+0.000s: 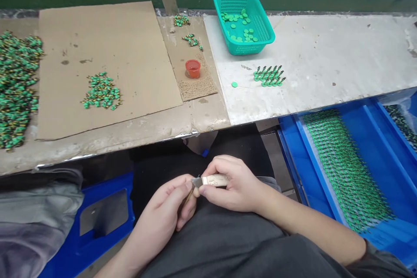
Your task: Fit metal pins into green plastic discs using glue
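Observation:
Over my lap, my right hand (239,184) is closed around the pale, wrapped handle of a short-bladed knife (215,180). Its grey blade points left and meets the fingertips of my left hand (169,202). Those fingers pinch a thin brown stick-like piece (188,196), mostly hidden by the fingers. Whether the blade touches the piece I cannot tell. Beyond my hands, on the bench, stand a small red cup (193,69) and a group of green discs with dark upright pieces (269,76). One loose green disc (234,84) lies left of that group.
A teal basket (269,37) holds green discs. On the cardboard (130,43) lies a pile of small green-and-gold parts (101,91); a larger heap (16,91) is at far left. Blue trays (368,139) at right hold rows of green pieces. Another person's clothed leg (35,221) is at left.

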`<action>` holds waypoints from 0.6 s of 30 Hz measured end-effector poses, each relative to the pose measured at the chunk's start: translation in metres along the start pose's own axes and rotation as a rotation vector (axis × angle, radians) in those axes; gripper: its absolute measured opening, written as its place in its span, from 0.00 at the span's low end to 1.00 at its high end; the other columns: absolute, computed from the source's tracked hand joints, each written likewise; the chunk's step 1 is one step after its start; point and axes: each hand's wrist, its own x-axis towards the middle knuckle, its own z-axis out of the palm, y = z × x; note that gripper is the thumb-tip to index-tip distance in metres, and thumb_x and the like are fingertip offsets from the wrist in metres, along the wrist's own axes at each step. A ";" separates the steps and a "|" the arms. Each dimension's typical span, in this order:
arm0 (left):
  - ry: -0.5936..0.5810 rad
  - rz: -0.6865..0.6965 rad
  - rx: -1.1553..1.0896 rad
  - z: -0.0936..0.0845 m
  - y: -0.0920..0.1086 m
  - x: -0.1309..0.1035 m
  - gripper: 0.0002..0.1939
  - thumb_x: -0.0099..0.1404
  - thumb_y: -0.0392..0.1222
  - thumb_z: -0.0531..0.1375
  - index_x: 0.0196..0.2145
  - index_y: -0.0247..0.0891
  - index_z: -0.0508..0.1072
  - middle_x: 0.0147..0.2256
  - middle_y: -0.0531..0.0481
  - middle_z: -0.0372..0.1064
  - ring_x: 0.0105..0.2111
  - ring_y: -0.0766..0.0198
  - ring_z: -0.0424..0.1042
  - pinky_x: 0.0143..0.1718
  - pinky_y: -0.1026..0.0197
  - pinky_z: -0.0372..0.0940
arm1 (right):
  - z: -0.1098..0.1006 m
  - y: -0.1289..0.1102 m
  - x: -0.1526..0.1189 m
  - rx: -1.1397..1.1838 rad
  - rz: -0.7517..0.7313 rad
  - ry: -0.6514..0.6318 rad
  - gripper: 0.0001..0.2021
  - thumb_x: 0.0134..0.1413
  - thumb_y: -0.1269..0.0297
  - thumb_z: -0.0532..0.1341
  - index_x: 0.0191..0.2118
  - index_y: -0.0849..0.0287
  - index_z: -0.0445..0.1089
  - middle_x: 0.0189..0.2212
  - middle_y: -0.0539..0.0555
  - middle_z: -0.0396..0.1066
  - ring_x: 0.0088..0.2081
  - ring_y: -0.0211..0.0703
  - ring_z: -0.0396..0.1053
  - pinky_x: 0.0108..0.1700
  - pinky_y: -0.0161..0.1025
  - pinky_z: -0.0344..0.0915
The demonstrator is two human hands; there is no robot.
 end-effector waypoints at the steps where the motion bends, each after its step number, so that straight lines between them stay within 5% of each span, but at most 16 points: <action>1: -0.006 -0.003 -0.012 -0.001 -0.001 0.000 0.33 0.76 0.69 0.60 0.23 0.41 0.65 0.17 0.55 0.59 0.20 0.69 0.55 0.25 0.65 0.55 | 0.000 0.000 0.000 -0.006 0.008 -0.003 0.05 0.64 0.67 0.73 0.37 0.56 0.77 0.31 0.47 0.78 0.33 0.37 0.74 0.41 0.34 0.69; 7: 0.001 -0.033 -0.053 0.001 0.000 0.000 0.31 0.73 0.71 0.63 0.28 0.41 0.70 0.18 0.57 0.59 0.19 0.70 0.52 0.22 0.65 0.51 | -0.003 -0.003 0.000 -0.039 0.140 0.098 0.07 0.64 0.66 0.73 0.35 0.56 0.76 0.31 0.48 0.78 0.33 0.37 0.75 0.39 0.34 0.69; 18: 0.110 0.085 0.130 0.004 0.004 -0.005 0.36 0.72 0.75 0.63 0.24 0.41 0.66 0.20 0.56 0.60 0.20 0.70 0.56 0.21 0.67 0.56 | 0.001 -0.013 -0.002 -0.025 0.100 0.022 0.09 0.63 0.65 0.76 0.36 0.56 0.76 0.31 0.46 0.78 0.33 0.36 0.73 0.41 0.34 0.68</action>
